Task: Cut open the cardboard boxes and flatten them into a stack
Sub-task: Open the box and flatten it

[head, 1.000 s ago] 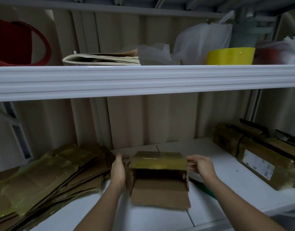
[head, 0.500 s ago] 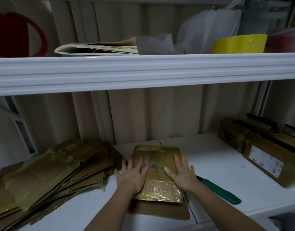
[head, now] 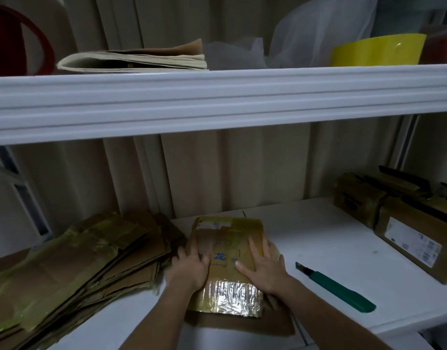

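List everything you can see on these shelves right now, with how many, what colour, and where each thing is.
flattened box: one, brown with yellowish tape, lower shelf centre, under both hands
flattened cardboard stack: one pile, brown, lower shelf left
utility knife: one, green, right of the flattened box
uncut boxes: at least two, brown, lower shelf right
folded paper: one pile, beige, upper shelf
yellow container: one, upper shelf right
plastic bags: white, upper shelf
left hand: pressing flat on box
right hand: pressing flat on box
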